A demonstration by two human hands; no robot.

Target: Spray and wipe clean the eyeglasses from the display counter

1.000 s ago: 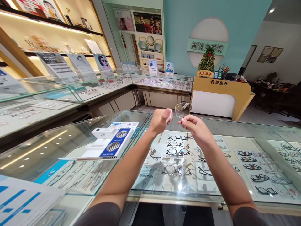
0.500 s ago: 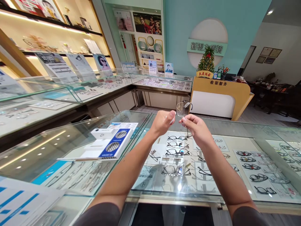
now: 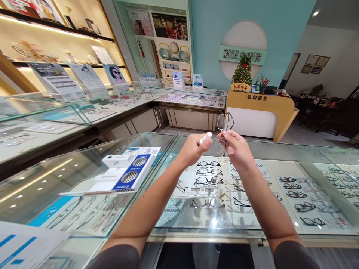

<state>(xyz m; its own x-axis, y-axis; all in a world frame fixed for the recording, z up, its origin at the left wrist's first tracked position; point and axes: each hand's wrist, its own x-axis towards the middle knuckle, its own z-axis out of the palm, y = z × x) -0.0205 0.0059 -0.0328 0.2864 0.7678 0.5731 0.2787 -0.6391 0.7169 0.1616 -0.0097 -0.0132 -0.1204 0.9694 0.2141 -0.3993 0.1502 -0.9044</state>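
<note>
My left hand (image 3: pixel 193 148) is closed around a small white bottle (image 3: pixel 208 136), whose top pokes out by the thumb and points toward the glasses. Between thumb and fingers, my right hand (image 3: pixel 238 149) pinches a pair of thin-rimmed eyeglasses (image 3: pixel 225 121). They stand on end, one lens above the fingers and the other below. A small gap separates bottle and glasses. Both hands are raised over a glass display case (image 3: pixel 280 164), in which several dark-framed glasses (image 3: pixel 209 172) lie in a column.
On the case to the left stands a white and blue box (image 3: pixel 133 173). White and blue papers (image 3: pixel 25 243) lie at the near left corner. More glass counters (image 3: pixel 193 98) run along the left and back. A yellow cashier desk (image 3: pixel 258 114) bearing a plant (image 3: pixel 243 71) stands beyond.
The eyeglasses have turned in my right hand and come up slightly to the right. The white bottle's top now shows above my left fist. The view has shifted a little.
</note>
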